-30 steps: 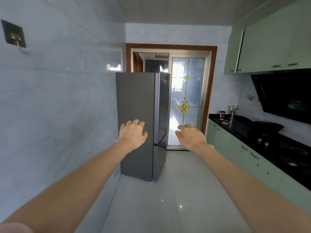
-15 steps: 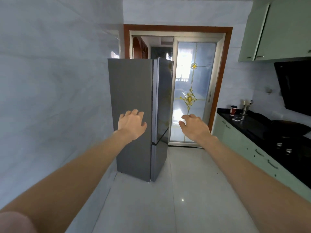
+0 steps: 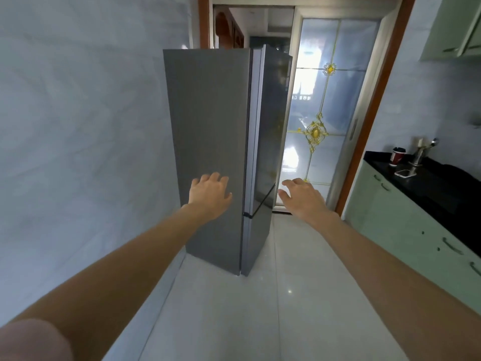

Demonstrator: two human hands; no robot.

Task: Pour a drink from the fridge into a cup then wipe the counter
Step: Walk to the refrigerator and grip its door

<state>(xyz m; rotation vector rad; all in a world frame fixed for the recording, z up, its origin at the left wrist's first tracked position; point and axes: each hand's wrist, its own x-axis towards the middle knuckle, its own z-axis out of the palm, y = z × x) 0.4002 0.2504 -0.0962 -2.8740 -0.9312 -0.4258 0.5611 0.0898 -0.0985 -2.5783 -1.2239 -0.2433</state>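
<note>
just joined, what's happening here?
A person faces the closed grey fridge, both arms stretched toward it. The left hand and right hand are open and hold nothing. A red cup stands on the black counter to the right. Nothing is poured yet.

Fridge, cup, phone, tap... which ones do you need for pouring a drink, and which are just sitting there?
Needed for the job:
- fridge, doors shut
- cup on the counter
- left hand and right hand, both empty

Just lying about:
- phone on the counter
- tap
- glass door
- cupboards
</note>
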